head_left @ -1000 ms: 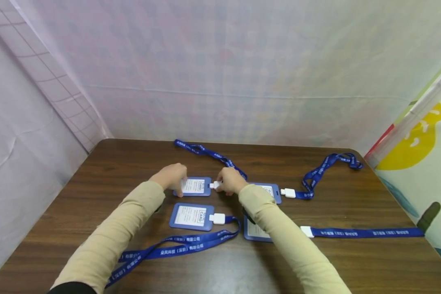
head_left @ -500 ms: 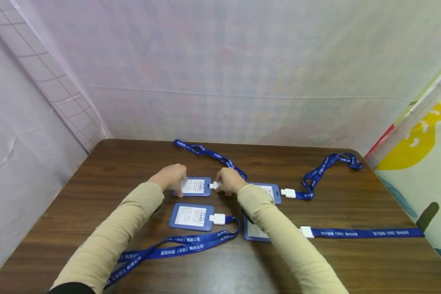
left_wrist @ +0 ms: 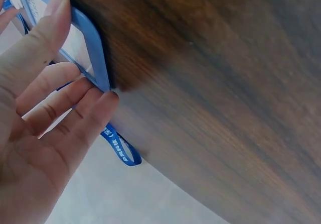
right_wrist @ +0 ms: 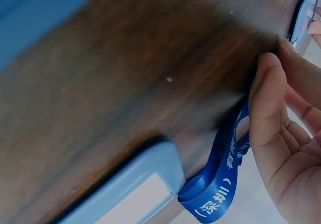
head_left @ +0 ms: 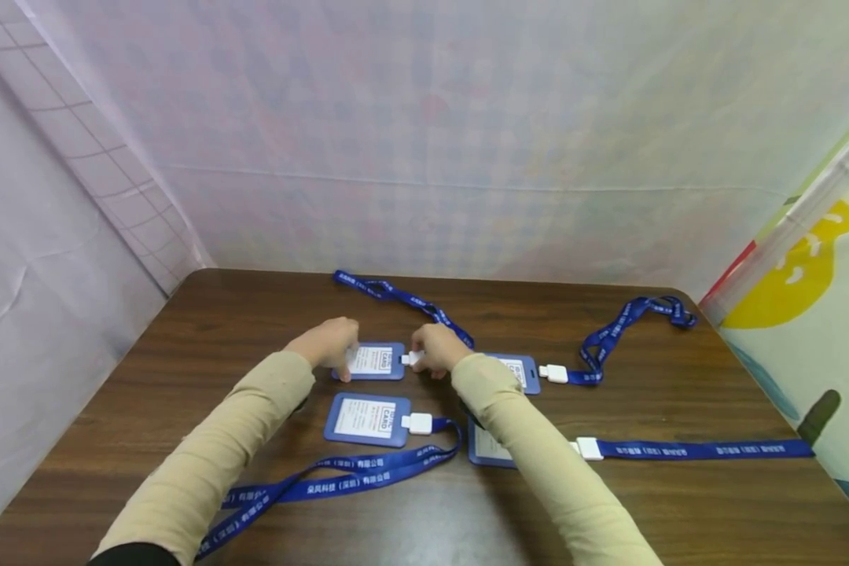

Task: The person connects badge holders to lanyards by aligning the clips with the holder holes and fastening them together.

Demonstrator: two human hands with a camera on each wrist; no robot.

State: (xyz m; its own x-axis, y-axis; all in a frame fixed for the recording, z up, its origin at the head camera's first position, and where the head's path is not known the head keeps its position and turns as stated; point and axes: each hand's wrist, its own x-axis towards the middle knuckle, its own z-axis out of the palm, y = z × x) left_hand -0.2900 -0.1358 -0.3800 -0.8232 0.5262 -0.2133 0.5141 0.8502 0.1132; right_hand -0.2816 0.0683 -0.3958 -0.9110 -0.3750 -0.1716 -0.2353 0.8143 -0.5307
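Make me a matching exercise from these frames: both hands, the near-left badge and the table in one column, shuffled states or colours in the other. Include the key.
Column 1
1. left hand
2. right hand
3. near-left badge
4. table

Column 2
A. brown, wood-grained
B. pinching a white clip
C. blue-framed, touched by neither hand
D. gripping the far-left badge

Pairs: 1-D, 2-B, 3-C, 4-A
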